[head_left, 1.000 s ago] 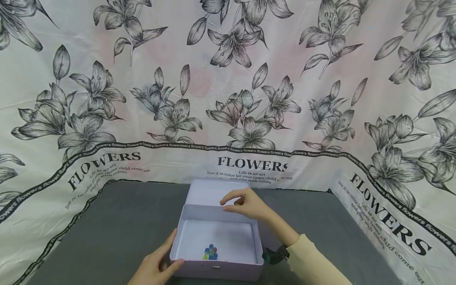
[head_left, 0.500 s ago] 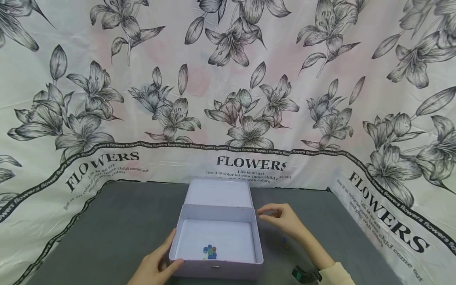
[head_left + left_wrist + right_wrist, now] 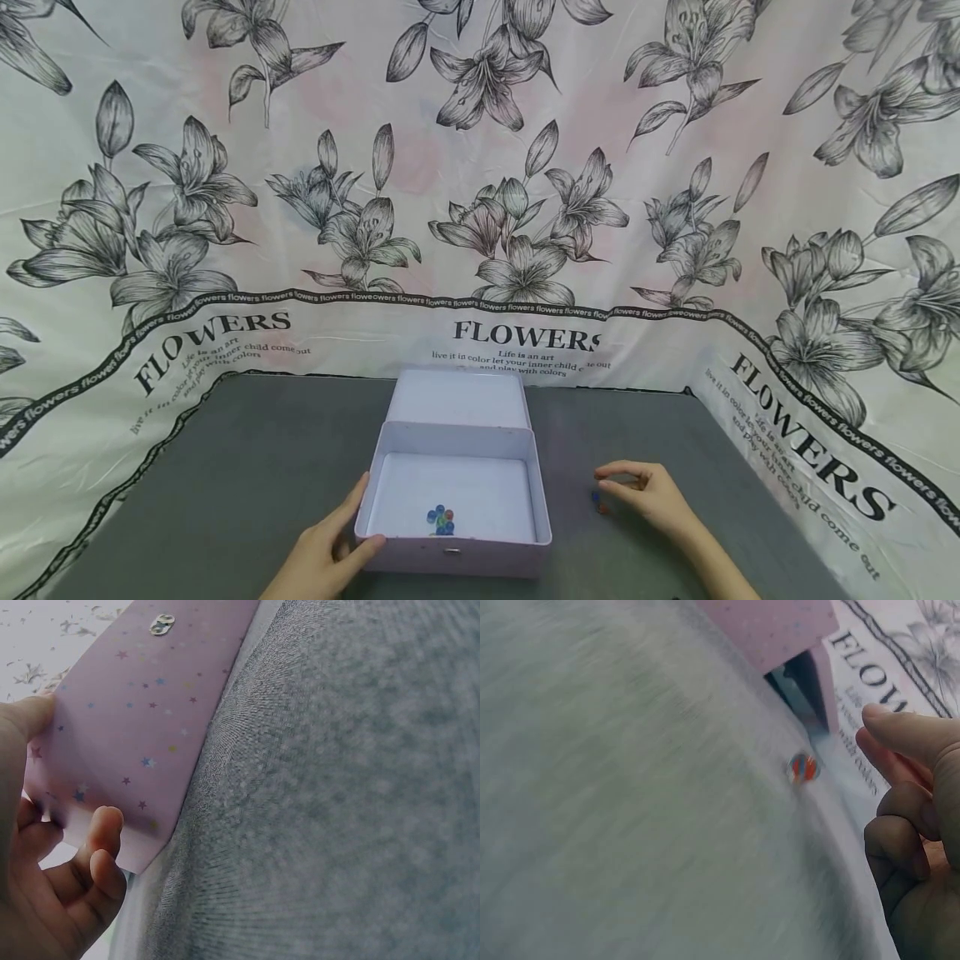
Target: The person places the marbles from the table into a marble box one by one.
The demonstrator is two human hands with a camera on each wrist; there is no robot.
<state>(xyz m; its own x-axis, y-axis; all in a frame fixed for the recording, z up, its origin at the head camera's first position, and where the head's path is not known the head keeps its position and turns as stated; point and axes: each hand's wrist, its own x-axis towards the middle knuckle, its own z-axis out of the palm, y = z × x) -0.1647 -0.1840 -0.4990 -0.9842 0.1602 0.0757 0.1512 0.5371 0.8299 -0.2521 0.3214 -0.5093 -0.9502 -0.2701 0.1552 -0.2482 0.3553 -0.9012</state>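
A pale lilac box (image 3: 495,557) printed with small stars stands with its hinged lid (image 3: 459,398) tipped back. Several glass marbles (image 3: 441,521), blue, green and reddish, lie together inside, near the front wall. My left hand (image 3: 318,546) grips the box's front left corner, thumb at the front wall and fingers along the side. To the right of the box, my right hand (image 3: 656,497) is just beside a blue marble (image 3: 596,497) and an orange one on the table. In the right wrist view an orange-and-blue glass marble (image 3: 803,769) lies apart from the fingers, which hold nothing visible.
The table has a dark grey cloth cover (image 3: 285,450). A white flower-printed sheet (image 3: 420,167) hangs behind and along both sides, close behind the lid. A metal clasp (image 3: 162,625) sits on the box's front wall.
My right hand has moved from above the box, out to the right and down toward the marbles on the table. The left hand stays at the box corner.
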